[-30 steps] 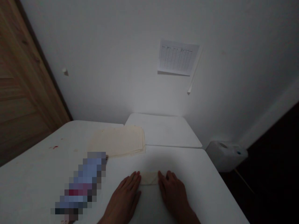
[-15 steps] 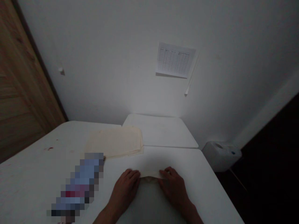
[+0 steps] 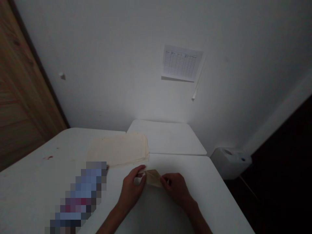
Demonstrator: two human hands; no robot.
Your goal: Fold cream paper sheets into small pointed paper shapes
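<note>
Folded paper (image 3: pixel 153 178), small and tan, is pinched between both hands low over the white tabletop (image 3: pixel 219 195), straight ahead of the person. Whether its underside touches the surface is hard to tell in this dim light. Its long axis runs left to right, slanting slightly so the left end sits farther from the person. The left hand (image 3: pixel 131 190) grasps that left end, thumb and fingertips curled onto it. The right hand (image 3: pixel 175 191) is closed on the right end, knuckles up. One hand sits at each end, so neither is nearer than the other. Beyond the left hand, and apart from it, lies a stack of cream sheets (image 3: pixel 119 150). A blurred-out object (image 3: pixel 78 198) lies further left.
</note>
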